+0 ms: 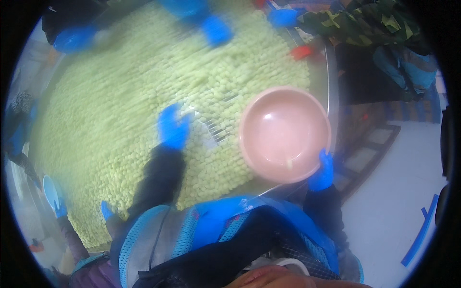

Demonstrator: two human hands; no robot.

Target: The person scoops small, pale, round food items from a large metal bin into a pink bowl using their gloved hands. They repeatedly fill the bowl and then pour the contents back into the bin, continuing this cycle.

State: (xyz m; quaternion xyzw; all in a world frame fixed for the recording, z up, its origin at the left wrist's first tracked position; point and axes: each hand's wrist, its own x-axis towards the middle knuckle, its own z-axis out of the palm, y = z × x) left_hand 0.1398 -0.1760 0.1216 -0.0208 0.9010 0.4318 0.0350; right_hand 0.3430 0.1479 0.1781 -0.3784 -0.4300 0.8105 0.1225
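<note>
A broad layer of small pale green, rounded pieces (108, 108) covers the large table; their kind is not certain. My left hand (174, 126), in a blue glove and blurred, is over the pieces, its fingers apart, beside a patch where a slotted metal surface (216, 133) shows. My right hand (322, 172), also blue-gloved, grips the lower right rim of a pink plastic basin (284, 133). The basin stands over the table's right corner, with one small pale piece (289, 164) inside near its lower edge.
Co-workers' blue-gloved hands (216, 30) are over the far side of the table, others at the lower left beside a light blue bowl (52, 190). A red object (301, 52) lies near the metal table edge (327, 79). A brown rack-like frame (371, 154) stands at the right.
</note>
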